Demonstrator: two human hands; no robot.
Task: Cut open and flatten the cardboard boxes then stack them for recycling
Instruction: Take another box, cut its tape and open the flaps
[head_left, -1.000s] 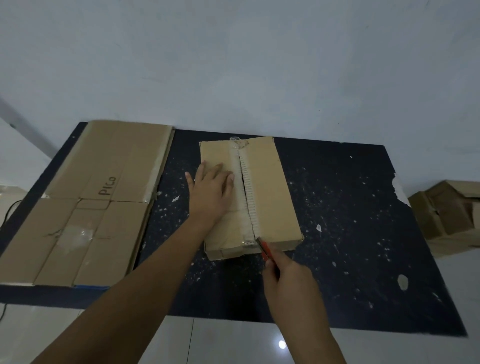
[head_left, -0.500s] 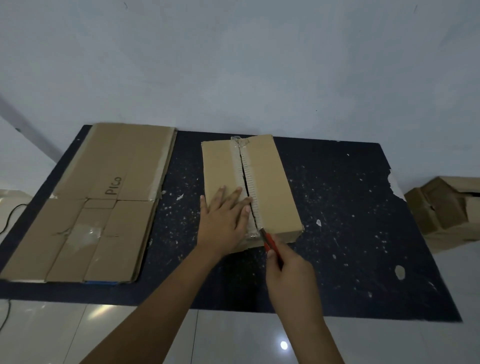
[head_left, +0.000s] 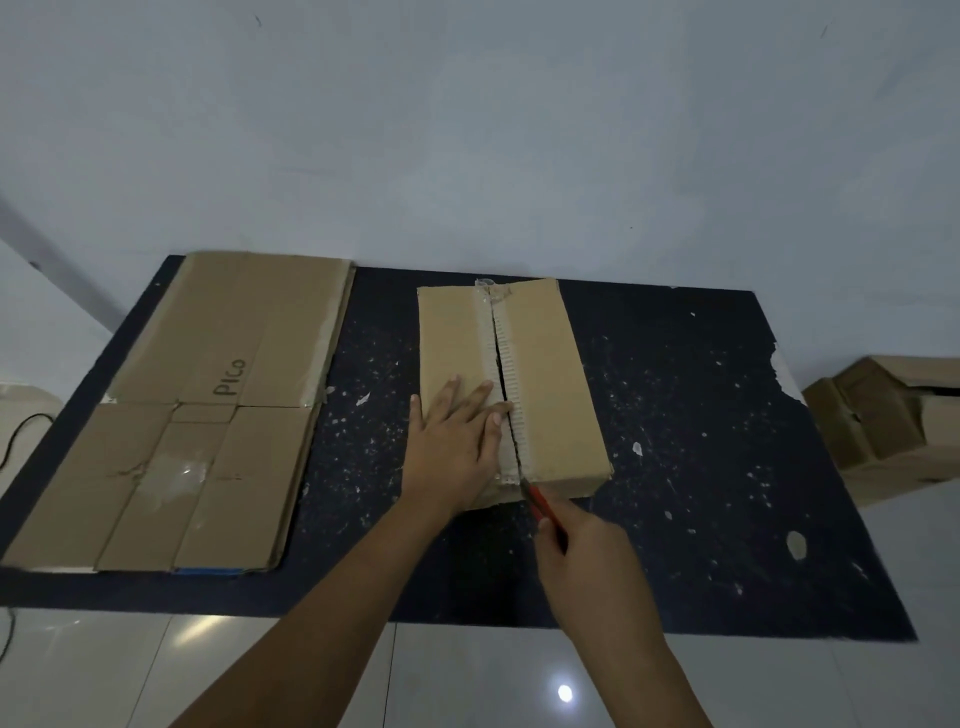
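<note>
- The red cutter (head_left: 540, 505) is mostly hidden inside the right hand (head_left: 587, 561); only its front part shows, and the blade tip is too small to make out where it meets the tape.
- The box's near end wall is partly covered by the left wrist, and both forearms are cut off by the bottom edge of the view.
- Another cardboard box (head_left: 893, 421) at the far right is cut off by the frame edge; it sits off the mat.
- The dark mat (head_left: 727, 441) has bare room to the right of the box and a strip between the box and the flattened cardboard (head_left: 197, 415) lying along the mat's left edge.
- The box (head_left: 550, 384) lies in the middle of the mat, its taped top seam (head_left: 501, 379) split lengthwise.
- The left hand (head_left: 457, 441) presses flat, fingers spread, on the left flap beside the seam.
- The right hand grips the cutter, fingers curled round it, at the seam's near end.
</note>
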